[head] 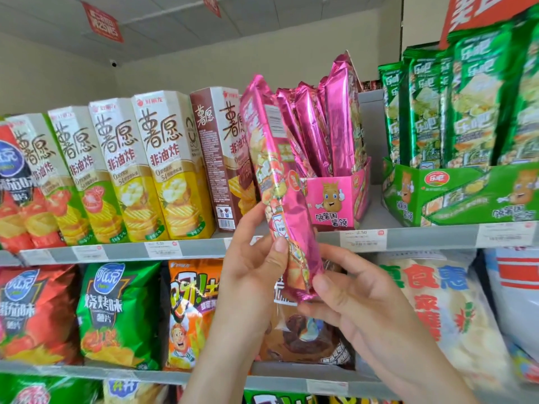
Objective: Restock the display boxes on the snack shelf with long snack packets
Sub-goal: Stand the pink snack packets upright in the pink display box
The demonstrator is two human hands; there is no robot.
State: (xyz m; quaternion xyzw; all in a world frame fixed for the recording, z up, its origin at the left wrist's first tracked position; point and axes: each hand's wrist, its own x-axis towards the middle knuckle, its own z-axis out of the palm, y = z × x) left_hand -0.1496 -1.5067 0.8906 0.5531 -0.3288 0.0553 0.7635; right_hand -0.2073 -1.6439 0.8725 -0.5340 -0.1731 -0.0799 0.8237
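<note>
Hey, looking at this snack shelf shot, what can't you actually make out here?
Head view, the only one:
- Room left in the pink display box: hidden by the held pink packet and the standing packets.
- Price tags: too small and blurred to read.
- Brown bag on the lower shelf: its front covered by the left hand and right hand.
- Green display box: cut off by the right edge.

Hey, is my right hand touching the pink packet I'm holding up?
Touching. The head view shows the right hand pinching the pink packet at its bottom end, thumb on the front.
</note>
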